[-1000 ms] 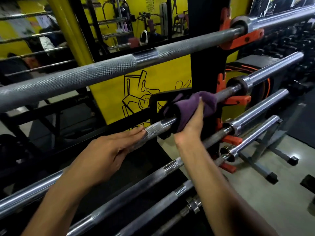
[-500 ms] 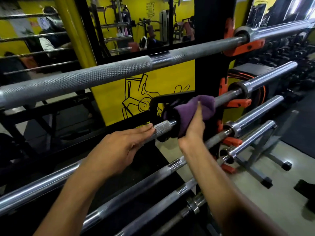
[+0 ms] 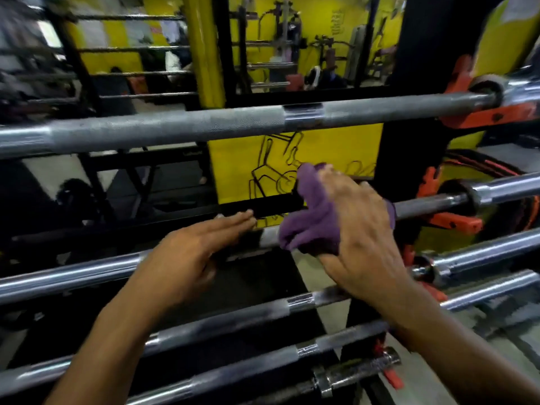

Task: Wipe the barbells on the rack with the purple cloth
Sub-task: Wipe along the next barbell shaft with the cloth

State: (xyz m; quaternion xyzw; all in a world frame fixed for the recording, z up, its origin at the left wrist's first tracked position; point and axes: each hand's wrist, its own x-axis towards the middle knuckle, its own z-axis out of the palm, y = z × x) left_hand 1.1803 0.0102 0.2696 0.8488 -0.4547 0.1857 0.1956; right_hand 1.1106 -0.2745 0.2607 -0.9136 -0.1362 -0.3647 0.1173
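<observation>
Since the earlier frame the right hand has rolled over the top of the bar, cloth bunched under it. Left hand (image 3: 187, 252): fingers straight, resting flat on the second barbell (image 3: 67, 276), steadying it. Purple cloth (image 3: 309, 217): soft, light, wrapped on that bar; right hand (image 3: 359, 226) clamps it. Steel looks heavy, slick; grip cloth fully around the shaft.

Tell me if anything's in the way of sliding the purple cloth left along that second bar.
Yes: the left hand rests on the same barbell, just left of the purple cloth that the right hand grips around it. Nothing else visibly blocks it.
</observation>
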